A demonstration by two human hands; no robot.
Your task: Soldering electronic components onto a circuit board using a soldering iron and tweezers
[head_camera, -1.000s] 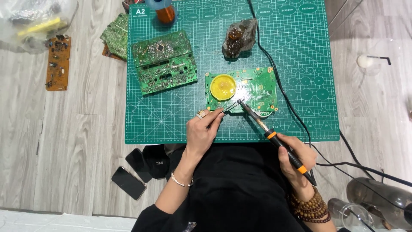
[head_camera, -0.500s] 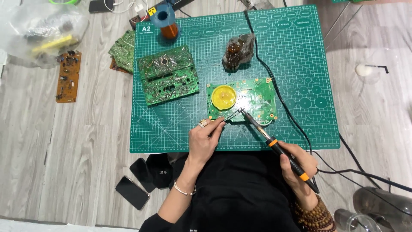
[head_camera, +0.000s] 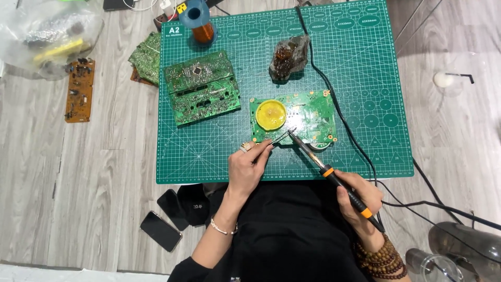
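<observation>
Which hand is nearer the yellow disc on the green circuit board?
Left. The left hand, holding tweezers, sits just below the yellow disc at the board's lower edge. The right hand grips the soldering iron farther down and to the right.

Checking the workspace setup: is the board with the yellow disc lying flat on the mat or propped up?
Flat. The board lies face-up on the green mat, no edge visibly raised.

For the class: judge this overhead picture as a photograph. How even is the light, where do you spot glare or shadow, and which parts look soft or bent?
Head view: light is soft and even on the green cutting mat; mild glare on the clear plastic bag and on the glass objects at lower right; only faint shadows beneath the left hand and the soldering iron; floorboards curve slightly at the edges, suggesting wide-angle distortion; fine board detail is soft.
</observation>
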